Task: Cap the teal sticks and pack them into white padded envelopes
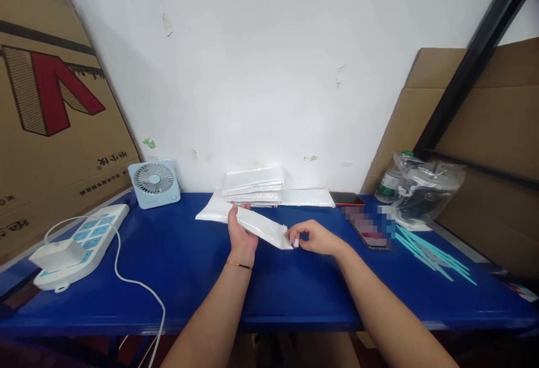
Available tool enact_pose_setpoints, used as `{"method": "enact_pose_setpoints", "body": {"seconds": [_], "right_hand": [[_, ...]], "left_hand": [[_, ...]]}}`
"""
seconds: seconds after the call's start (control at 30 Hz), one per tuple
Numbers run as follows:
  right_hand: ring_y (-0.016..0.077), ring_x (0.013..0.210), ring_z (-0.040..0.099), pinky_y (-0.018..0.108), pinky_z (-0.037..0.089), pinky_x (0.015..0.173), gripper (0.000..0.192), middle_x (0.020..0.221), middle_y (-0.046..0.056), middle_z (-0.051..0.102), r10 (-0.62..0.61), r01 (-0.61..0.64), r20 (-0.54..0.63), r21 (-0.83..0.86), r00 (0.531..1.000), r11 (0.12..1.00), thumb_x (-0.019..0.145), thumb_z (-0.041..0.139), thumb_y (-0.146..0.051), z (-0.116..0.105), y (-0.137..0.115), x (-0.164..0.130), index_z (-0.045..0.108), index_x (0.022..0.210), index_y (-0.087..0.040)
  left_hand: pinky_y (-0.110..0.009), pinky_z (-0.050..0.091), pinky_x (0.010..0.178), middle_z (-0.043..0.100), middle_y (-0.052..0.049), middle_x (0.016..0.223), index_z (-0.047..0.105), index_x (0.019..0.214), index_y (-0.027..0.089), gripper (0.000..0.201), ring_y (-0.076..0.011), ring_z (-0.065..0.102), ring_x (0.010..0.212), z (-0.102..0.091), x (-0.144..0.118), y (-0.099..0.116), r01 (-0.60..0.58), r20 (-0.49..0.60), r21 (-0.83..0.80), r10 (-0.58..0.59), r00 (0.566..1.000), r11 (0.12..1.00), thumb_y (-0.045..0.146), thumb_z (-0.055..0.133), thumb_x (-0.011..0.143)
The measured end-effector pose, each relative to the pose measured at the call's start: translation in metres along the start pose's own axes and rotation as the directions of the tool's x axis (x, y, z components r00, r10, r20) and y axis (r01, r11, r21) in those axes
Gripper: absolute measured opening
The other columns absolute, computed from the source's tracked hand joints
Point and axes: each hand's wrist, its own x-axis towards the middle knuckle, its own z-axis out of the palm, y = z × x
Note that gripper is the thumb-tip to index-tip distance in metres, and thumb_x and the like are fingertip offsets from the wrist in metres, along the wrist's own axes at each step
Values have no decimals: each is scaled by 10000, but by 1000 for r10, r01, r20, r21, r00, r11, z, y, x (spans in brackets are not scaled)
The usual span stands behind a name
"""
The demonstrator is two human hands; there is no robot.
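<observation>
Two hands: we hold one white pouch [252, 223] between them, low over the blue surface [189, 278]
Left hand [241, 233]: ours, closed around the middle of the pouch, thumb on top, fingers hidden beneath it; a thin bracelet [238, 265] sits at the wrist
Right hand [314, 237]: ours, fingertips pinched on the pouch's near right corner, the rest of the fingers curled in
Pouch position: we see it slanting from the far left down to the near right, its far end near the stack, lying close over the middle of the surface
Stack: more white pouches [255, 185] piled against the wall just behind our hands, with one flat pouch [307, 197] lying to their right
Left side: we see a small pale-blue fan [154, 182] by the wall, and a power strip [80, 243] with a white charger [56, 254] plugged in, its cable trailing off the near edge
Right side: a phone [347, 198] by the wall, teal strips [433, 255] spread flat, a crumpled clear bag [425, 188] with a bottle [389, 180] behind it
Edges: cardboard boxes [50, 109] lean at both ends
</observation>
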Motion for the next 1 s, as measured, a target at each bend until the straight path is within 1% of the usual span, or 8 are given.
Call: {"method": "enact_pose_setpoints", "body": {"seconds": [0.1, 0.2, 0.27, 0.33, 0.53, 0.7, 0.87, 1.0], "right_hand": [[224, 1078, 551, 388, 427, 926, 390, 1117, 57, 610, 4, -2, -83, 29, 997, 1000, 702, 612, -135, -5, 9, -2, 596, 1083, -219], [268, 1286, 357, 441, 329, 1034, 904, 1407, 93, 369, 11, -5, -117, 48, 993, 999, 602, 774, -304, 4, 14, 1, 318, 1382, -265], [294, 1332, 270, 458, 265, 1073, 1123, 1467, 115, 257, 30, -30, -108, -4, 994, 1000, 512, 823, -396, 14, 18, 5, 201, 1436, -252], [305, 1337, 250, 457, 231, 1091, 1203, 1472, 137, 229, 49, -57, -121, -66, 991, 996, 469, 828, -458, 22, 21, 9, 170, 1448, -220], [314, 1306, 305, 457, 285, 1063, 1174, 1438, 153, 290, 87, -110, -115, -215, 990, 970, 486, 772, -581, 28, 27, 10, 205, 1443, -204], [332, 1303, 311, 477, 257, 1066, 988, 1424, 133, 349, 114, -148, -102, -443, 988, 884, 553, 666, -688, 32, 27, 12, 376, 1376, -226], [329, 1289, 340, 464, 272, 1060, 829, 1406, 101, 394, 115, -142, -84, -526, 990, 838, 633, 574, -723, 35, 24, 12, 471, 1311, -258], [326, 1300, 324, 464, 260, 1064, 807, 1410, 93, 390, 118, -136, -68, -544, 991, 828, 663, 542, -725, 33, 24, 11, 459, 1323, -268]], "left_hand": [[-252, 489, 800, 625, 0, 926, 525, 1143, 267, 424, -130, 629, 885, 8, -7, -1, -149, 129, 5, 147, 981, 989, 277, 654, 739], [-297, 470, 861, 630, -3, 975, 498, 1202, 288, 478, -153, 611, 965, 16, -16, -5, -232, 270, 48, 211, 939, 971, 296, 653, 750], [-318, 457, 893, 625, -17, 1029, 489, 1224, 289, 493, -171, 595, 1014, 20, -21, -10, -267, 328, 81, 227, 917, 960, 303, 649, 758], [-327, 447, 910, 613, -31, 1079, 475, 1245, 292, 511, -188, 574, 1063, 20, -25, -15, -292, 373, 118, 230, 899, 949, 301, 647, 764], [-355, 412, 961, 594, -48, 1163, 422, 1294, 298, 580, -219, 528, 1146, 12, -24, -20, -368, 439, 202, 252, 863, 908, 315, 657, 764], [-339, 393, 985, 604, -64, 1172, 557, 1142, 230, 419, -221, 522, 1151, 8, -18, -13, -398, 458, 294, 238, 857, 869, 335, 667, 752], [-295, 425, 934, 609, -60, 1147, 576, 1092, 227, 388, -202, 555, 1110, 15, -15, 10, -465, 460, 315, 296, 837, 827, 313, 684, 730], [-303, 429, 920, 630, -84, 1098, 578, 1089, 187, 446, -213, 576, 1077, 30, -18, 32, -477, 516, 372, 249, 819, 797, 271, 724, 676]]}}
